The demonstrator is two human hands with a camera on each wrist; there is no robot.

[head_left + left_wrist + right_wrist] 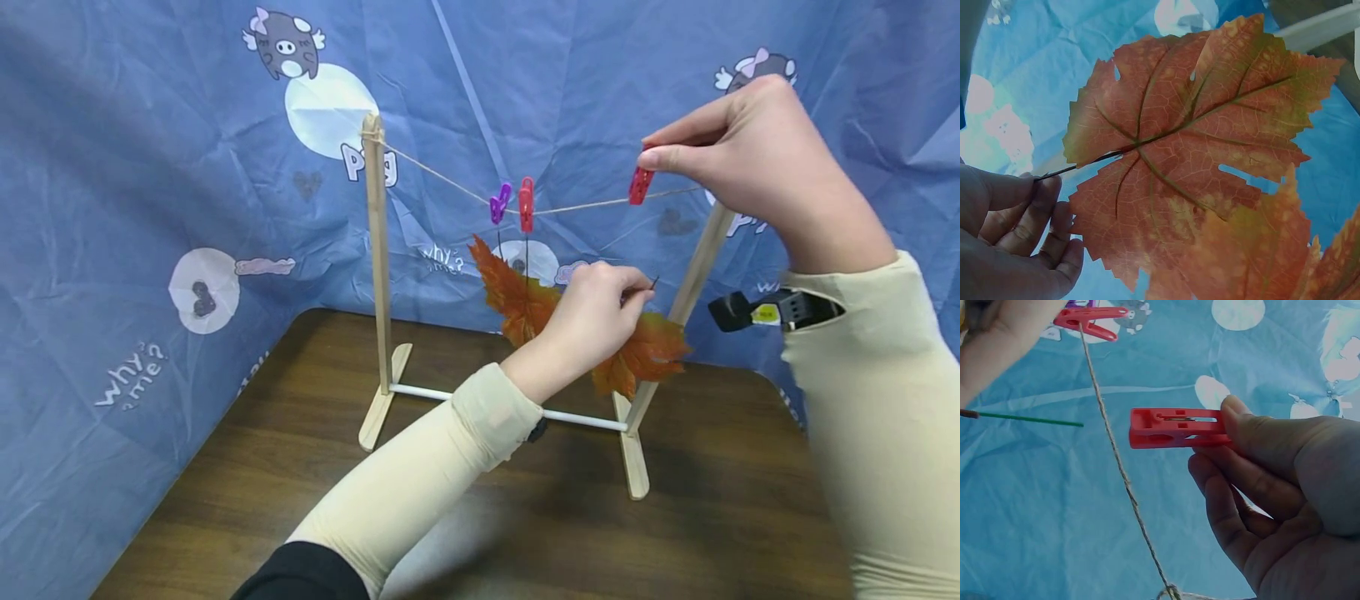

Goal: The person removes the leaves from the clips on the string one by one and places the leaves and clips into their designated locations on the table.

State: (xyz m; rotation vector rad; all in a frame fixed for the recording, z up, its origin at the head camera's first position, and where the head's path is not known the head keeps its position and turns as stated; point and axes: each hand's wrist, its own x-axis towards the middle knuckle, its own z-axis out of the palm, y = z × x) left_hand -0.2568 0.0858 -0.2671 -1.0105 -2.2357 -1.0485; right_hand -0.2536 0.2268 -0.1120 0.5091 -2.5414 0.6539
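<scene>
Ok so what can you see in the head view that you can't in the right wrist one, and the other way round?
Only the head view shows the left wooden post, the white crossbar and the broad faces of the orange leaves.

Only the right wrist view shows the knot at the right end of the string and the metal spring inside the held red clip.

Both show the right hand pinching that clip, the left hand, and, on the string, the other red clip and the purple clip.
</scene>
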